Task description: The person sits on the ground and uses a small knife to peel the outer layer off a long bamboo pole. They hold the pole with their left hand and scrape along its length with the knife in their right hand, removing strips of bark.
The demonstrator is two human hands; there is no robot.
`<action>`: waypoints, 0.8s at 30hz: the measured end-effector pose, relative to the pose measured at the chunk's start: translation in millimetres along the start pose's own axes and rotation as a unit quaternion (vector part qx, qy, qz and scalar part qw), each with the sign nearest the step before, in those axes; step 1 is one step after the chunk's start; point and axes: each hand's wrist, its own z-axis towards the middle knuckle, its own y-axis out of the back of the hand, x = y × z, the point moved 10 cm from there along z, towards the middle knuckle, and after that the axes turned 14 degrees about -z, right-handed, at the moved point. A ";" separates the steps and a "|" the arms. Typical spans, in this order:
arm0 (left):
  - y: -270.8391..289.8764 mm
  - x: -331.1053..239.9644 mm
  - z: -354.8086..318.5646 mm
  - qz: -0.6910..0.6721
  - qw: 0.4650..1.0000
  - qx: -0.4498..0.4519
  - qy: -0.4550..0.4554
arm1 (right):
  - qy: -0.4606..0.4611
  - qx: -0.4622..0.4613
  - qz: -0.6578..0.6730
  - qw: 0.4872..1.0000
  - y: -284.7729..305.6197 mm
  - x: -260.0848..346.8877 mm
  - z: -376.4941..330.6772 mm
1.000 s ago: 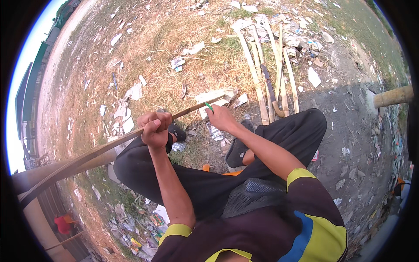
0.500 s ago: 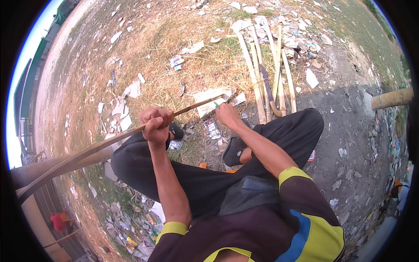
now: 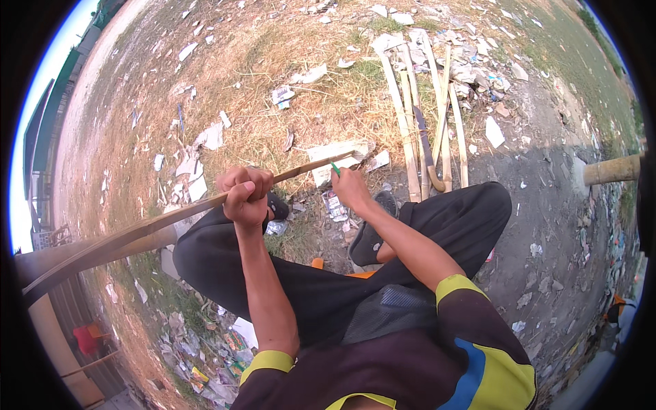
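Observation:
A long, thin bamboo strip runs from the far left edge, across my left knee, to a tip above my right hand. My left hand is closed in a fist around it. My right hand is closed too, just below the strip's far end. From its fingers sticks a small green piece that meets or nearly meets the strip; the rest of that tool is hidden in my grip, so its kind does not show.
Several split bamboo strips lie ahead to the right, with a dark-bladed knife with a curved wooden handle among them. A thick bamboo pole lies under the held strip; another pole juts in at right. Paper scraps litter the ground.
My right hand has moved slightly left and back toward me, with the green piece now lower against the strip. My left hand stays gripped in place. The view has tilted a little.

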 end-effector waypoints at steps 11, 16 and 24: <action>-1.3 2.5 -0.1 -0.013 1.000 -0.020 -0.012 | -0.028 0.017 -0.044 0.998 -17.2 -44.2 8.0; 6.0 -3.6 -2.9 -0.018 1.000 -0.013 -0.015 | -0.030 0.030 -0.030 0.999 -4.3 -31.5 8.6; 10.1 -6.5 -3.0 -0.033 0.998 -0.045 -0.032 | -0.048 0.037 -0.046 0.997 -5.2 -25.3 15.4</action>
